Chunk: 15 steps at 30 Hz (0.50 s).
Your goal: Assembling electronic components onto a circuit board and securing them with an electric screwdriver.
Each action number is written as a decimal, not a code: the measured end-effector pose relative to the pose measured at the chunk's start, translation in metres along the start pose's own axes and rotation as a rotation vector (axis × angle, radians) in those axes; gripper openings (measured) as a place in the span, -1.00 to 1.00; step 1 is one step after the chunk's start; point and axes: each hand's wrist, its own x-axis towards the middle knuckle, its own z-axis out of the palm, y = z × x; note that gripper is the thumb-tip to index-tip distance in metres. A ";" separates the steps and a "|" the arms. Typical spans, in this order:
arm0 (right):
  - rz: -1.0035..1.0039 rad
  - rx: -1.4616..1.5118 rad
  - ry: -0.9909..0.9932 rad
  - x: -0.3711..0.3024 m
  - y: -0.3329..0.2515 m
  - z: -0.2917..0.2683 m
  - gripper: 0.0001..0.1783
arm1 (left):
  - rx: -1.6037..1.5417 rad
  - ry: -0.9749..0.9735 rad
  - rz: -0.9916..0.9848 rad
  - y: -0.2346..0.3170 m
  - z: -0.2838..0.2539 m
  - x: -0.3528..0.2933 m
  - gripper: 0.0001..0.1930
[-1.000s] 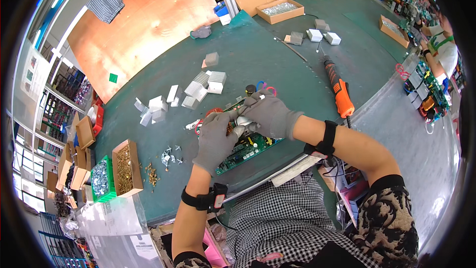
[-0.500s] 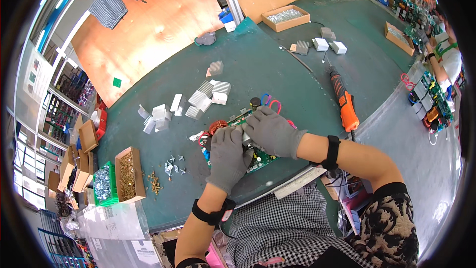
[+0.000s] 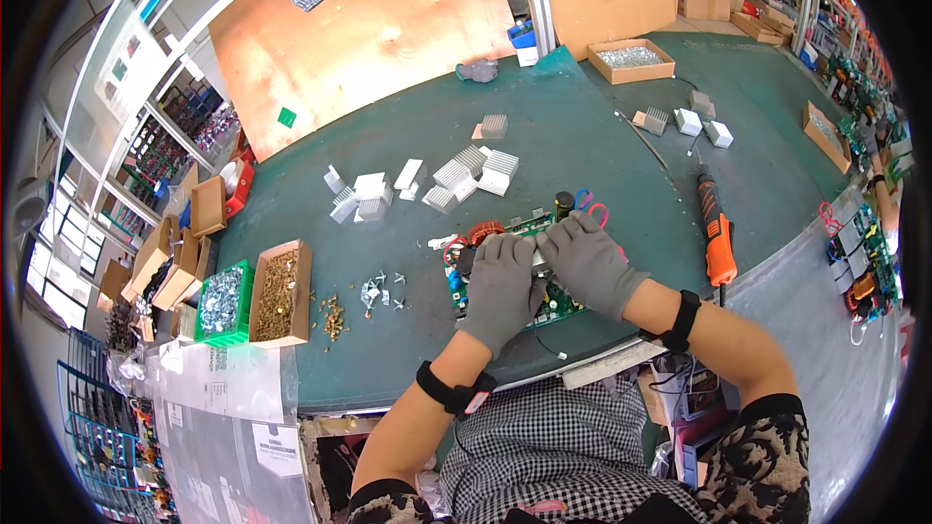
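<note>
Since the earlier frame, my view's been swinging L, so bench (image 3: 398, 364) is sitting further R. Far L of L hand (image 3: 503, 293) I'm seeing green bin (image 3: 225, 338) w/ silvery bits, then cardboard box (image 3: 282, 342) w/ brass-coloured bits; closer in, loose brass-coloured bits (image 3: 334, 318) and silvery clips (image 3: 372, 294) are lying. Heat sinks (image 3: 452, 173) are sitting beyond L hand, up-L. Both gloved, L hand and R hand (image 3: 590, 267) are bending fingers close together over PCB (image 3: 530, 225), which is lying beneath; can't tell what they're gripping. White-plugged lead (image 3: 561, 355) is lying on hands' near side. Orange power driver (image 3: 719, 247) is lying R of R hand.
</note>
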 end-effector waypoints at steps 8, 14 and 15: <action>0.254 0.397 0.285 -0.057 0.016 -0.031 -0.32 | -0.106 -0.096 -0.082 -0.015 -0.043 -0.041 -0.31; 0.624 0.691 0.432 -0.126 0.007 0.004 -0.50 | -0.165 -0.099 -0.377 -0.107 -0.080 -0.044 -0.48; 0.674 0.710 0.456 -0.131 0.004 0.013 -0.53 | -0.178 -0.118 -0.480 -0.124 -0.082 -0.037 -0.50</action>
